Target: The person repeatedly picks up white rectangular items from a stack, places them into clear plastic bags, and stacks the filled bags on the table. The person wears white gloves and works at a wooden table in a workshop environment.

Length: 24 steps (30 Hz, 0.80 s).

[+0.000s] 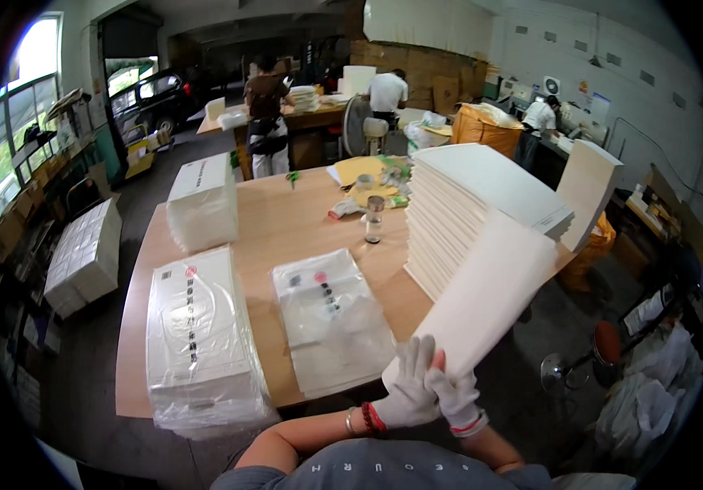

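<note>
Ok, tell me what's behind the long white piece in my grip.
Behind the long white piece is the tall white stack; its layered left side and much of its top show. The piece covers part of its near side, so anything hidden there can't be seen.

A column of dark characters, a red round mark and a dark square stand on the wrapped stack [196, 318] at eight o'clock. Similar print marks the flat plastic bags [339, 335] near centre, towards six. The farther stack [204, 208], past nine, bears tiny print. Pale capitals cross the grey shirt [384, 472] at six.
</note>
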Motion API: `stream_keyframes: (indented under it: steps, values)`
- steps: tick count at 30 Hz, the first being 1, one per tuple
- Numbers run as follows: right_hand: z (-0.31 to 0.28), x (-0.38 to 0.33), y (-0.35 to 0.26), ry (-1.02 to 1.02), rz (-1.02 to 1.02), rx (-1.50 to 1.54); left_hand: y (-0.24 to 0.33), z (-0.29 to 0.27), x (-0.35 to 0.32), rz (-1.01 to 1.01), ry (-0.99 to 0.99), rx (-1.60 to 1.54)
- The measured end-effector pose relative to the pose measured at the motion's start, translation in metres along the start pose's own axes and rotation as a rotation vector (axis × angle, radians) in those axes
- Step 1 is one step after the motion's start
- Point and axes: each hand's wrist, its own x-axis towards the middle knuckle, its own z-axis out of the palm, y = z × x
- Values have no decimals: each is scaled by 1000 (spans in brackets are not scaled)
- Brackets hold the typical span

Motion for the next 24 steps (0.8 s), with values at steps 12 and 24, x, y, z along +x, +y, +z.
stream_keyframes:
  steps: [12, 24]
  values:
    - [-6, -11, 61, -657, -193, -515, -227, 3, -19, -879, 55, -340]
    - [162, 35, 167, -420, 189, -616, -210, 75, -110, -245, -144, 191]
